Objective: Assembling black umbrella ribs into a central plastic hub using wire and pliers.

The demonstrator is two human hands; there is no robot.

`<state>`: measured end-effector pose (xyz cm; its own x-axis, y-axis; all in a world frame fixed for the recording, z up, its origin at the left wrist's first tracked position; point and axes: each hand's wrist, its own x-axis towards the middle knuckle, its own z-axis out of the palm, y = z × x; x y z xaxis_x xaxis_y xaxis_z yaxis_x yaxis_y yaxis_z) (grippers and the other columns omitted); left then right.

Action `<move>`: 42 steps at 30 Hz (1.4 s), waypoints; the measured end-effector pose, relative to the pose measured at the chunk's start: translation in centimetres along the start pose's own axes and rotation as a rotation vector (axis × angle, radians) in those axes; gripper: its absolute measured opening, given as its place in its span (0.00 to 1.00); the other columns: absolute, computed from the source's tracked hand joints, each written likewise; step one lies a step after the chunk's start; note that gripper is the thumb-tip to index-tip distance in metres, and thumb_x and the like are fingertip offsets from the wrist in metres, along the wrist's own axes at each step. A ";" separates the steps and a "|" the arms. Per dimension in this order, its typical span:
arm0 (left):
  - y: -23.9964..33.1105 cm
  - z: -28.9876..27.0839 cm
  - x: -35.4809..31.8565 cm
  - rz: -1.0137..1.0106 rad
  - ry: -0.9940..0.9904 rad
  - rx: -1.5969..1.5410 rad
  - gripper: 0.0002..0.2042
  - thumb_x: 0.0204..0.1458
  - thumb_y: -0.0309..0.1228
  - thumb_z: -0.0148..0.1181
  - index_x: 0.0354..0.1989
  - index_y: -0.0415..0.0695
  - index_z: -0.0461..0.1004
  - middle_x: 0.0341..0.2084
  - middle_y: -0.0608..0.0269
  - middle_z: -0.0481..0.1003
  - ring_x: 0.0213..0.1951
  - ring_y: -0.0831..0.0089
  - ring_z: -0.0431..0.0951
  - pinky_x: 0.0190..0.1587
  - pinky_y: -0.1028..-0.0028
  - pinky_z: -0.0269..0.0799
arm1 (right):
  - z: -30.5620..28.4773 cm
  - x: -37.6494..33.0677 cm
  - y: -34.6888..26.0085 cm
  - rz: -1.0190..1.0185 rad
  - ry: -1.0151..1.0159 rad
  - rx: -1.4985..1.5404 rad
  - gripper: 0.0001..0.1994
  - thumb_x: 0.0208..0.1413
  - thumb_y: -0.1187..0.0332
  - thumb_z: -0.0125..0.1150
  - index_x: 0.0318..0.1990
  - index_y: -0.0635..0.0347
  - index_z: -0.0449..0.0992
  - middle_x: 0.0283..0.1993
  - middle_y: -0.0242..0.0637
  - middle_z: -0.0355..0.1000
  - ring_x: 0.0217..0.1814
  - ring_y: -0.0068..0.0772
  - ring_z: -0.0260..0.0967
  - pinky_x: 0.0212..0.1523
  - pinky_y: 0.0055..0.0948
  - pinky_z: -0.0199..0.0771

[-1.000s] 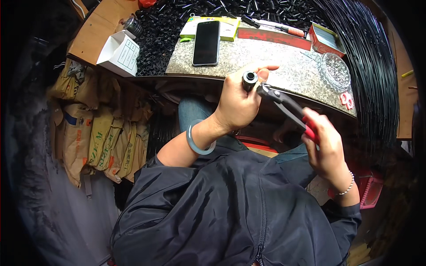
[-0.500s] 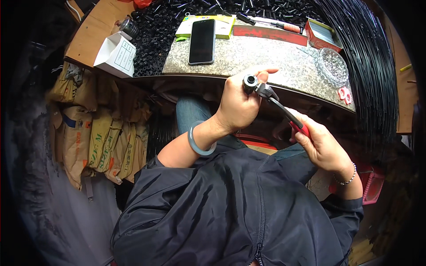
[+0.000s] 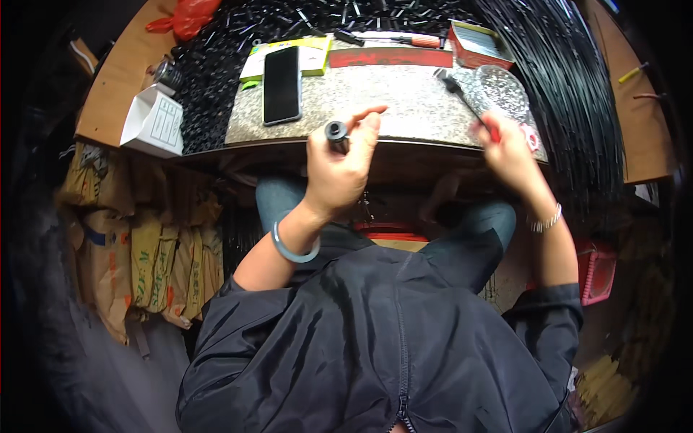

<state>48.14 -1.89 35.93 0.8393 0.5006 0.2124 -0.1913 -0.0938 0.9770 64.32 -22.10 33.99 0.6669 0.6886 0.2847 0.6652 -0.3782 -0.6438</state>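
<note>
My left hand (image 3: 338, 173) is closed around a black cylindrical part (image 3: 337, 132), held above the near edge of the work surface. The part's round end with a hole faces up; its lower portion is hidden in my fingers. To the right, my right hand (image 3: 509, 155) grips a red-handled tool that looks like pliers (image 3: 465, 103). The tool's dark metal head points up and left over the speckled board (image 3: 390, 108), beside a clear glass dish (image 3: 503, 94). Pink-handled scissors (image 3: 531, 137) lie partly behind my right hand.
A phone (image 3: 281, 85) leans over a yellow-green box (image 3: 314, 56). Behind lie a red strip (image 3: 390, 57), an orange-handled tool (image 3: 426, 41) and a red open box (image 3: 480, 45). Heaped black parts (image 3: 209, 97) fill the left; long black strands (image 3: 570, 94) hang at right. A white carton (image 3: 155, 123) stands left.
My hands have moved apart: the right one has taken the tool away from the black part, up and to the right. The left keeps hold of the part. The view has shifted.
</note>
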 end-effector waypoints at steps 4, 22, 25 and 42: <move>0.5 0.5 0.0 0.014 -0.063 -0.010 0.11 0.58 0.27 0.46 0.38 0.35 0.74 0.12 0.80 0.55 0.18 0.90 0.52 0.19 0.81 0.46 | -4.0 5.2 5.2 0.386 0.046 -0.638 0.11 0.48 0.61 0.58 0.38 0.54 0.75 0.37 0.44 0.74 0.42 0.45 0.71 0.41 0.38 0.69; 1.8 1.6 0.1 0.122 -0.133 0.068 0.09 0.56 0.27 0.49 0.35 0.37 0.74 0.12 0.74 0.60 0.18 0.88 0.56 0.18 0.81 0.52 | -4.5 4.5 4.7 0.206 0.281 -0.537 0.10 0.49 0.62 0.54 0.36 0.55 0.74 0.34 0.39 0.74 0.34 0.41 0.72 0.31 0.35 0.68; 1.3 2.0 0.2 0.159 -0.136 0.112 0.08 0.56 0.27 0.49 0.35 0.37 0.74 0.12 0.70 0.62 0.18 0.87 0.58 0.19 0.80 0.54 | -1.2 2.1 -1.0 -0.241 0.372 0.075 0.03 0.49 0.75 0.55 0.31 0.63 0.72 0.24 0.34 0.66 0.25 0.23 0.63 0.27 0.20 0.63; 2.1 1.5 -0.9 0.216 -0.110 0.053 0.08 0.54 0.26 0.51 0.38 0.36 0.73 0.21 0.54 0.74 0.25 0.80 0.74 0.27 0.79 0.68 | 5.4 -0.5 -10.7 -0.502 0.500 0.389 0.07 0.43 0.75 0.64 0.30 0.63 0.73 0.25 0.39 0.71 0.25 0.36 0.69 0.27 0.27 0.68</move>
<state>47.74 -3.83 37.86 0.8327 0.3675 0.4141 -0.3477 -0.2351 0.9077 55.01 -15.08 36.91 0.4519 0.3258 0.8304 0.8224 0.2086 -0.5293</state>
